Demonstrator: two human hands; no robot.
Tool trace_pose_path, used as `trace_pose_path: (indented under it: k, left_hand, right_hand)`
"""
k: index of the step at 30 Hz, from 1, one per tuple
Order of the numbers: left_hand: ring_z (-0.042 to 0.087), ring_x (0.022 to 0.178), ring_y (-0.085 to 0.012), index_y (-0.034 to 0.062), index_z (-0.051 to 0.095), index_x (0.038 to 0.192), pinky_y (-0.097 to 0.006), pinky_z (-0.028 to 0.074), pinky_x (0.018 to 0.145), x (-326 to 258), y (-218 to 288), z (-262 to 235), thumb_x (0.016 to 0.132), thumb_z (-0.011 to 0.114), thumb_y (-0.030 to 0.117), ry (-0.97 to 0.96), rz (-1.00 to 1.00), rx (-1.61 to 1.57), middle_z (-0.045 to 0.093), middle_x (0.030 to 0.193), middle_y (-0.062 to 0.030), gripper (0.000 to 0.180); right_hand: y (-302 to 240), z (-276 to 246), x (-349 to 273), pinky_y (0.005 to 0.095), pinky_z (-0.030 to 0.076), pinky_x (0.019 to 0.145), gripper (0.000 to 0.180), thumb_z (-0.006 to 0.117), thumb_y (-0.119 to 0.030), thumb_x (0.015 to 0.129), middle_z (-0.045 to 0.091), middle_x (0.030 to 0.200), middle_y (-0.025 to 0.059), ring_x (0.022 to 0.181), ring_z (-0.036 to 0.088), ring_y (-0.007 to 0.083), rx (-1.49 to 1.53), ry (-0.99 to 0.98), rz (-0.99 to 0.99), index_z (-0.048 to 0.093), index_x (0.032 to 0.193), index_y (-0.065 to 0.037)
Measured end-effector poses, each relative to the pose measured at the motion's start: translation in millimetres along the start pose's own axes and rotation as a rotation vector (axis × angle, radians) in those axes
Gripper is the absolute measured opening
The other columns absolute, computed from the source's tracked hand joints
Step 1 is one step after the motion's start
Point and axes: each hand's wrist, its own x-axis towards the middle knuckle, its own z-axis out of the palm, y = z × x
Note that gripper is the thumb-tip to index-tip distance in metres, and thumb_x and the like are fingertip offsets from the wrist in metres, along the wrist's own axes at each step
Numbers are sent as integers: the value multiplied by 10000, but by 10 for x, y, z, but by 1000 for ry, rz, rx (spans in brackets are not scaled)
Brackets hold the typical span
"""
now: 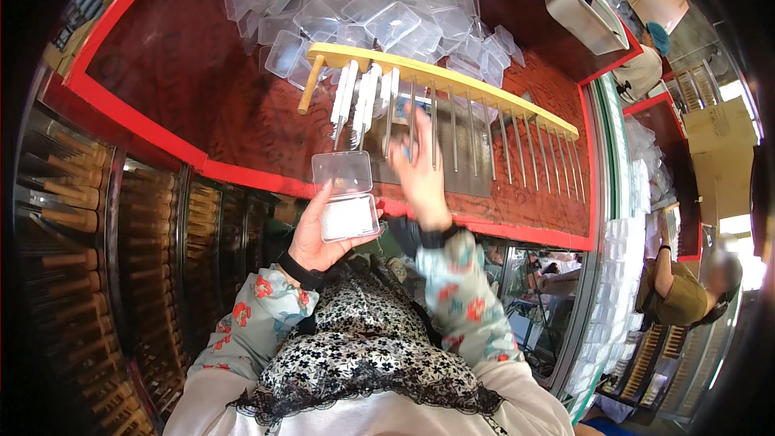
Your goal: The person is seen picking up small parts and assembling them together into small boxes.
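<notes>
1. The left hand [319,238] cradles a clear hinged plastic box [347,194], lid open, just below the yellow wooden comb-like rack [436,77], so its tray faces up.
2. The right hand [420,169] reaches among the rack's metal pins [484,141]; its fingers [420,125] blur, so I cannot tell their grip.
3. Empty clear boxes [379,8] pile beyond the rack on the red-edged worktop [161,56].

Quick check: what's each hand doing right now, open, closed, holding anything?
Left hand: closed on an open clear box.
Right hand: raised at the pins of the yellow rack, blurred; grip cannot be told.
</notes>
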Motion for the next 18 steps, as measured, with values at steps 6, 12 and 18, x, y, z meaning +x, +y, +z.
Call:
trace_pose_path:
  k: [6, 12, 18]
  left_hand:
    - [550, 1108, -351, -23, 473, 1241, -548, 421, 948, -138, 59, -7, 935, 440, 467, 98, 23, 4, 555, 1206, -202, 578]
    - [559, 1108, -309, 31, 483, 1244, -490, 445, 933, -118, 12, -6, 957, 427, 426, 26, 51, -12, 573, 1188, -164, 491]
    - [561, 1115, -238, 86, 476, 1265, -412, 481, 922, -4, -189, 49, 936, 389, 543, -29, -32, 136, 566, 1212, -111, 570]
  right_hand:
    - [123, 120, 527, 296, 415, 906, 446, 675, -51, 814, 530, 1124, 84, 1056, 504, 151, 223, 74, -49, 446, 1196, -47]
    - [24, 4, 317, 314, 441, 876, 436, 711, -37, 767, 584, 1018, 63, 988, 543, 165, 263, -16, -8, 512, 1155, -15]
    - [-610, -211, -465, 354, 371, 874, 483, 728, -90, 595, 511, 994, 71, 996, 456, 248, -368, -481, -182, 544, 1040, -45]
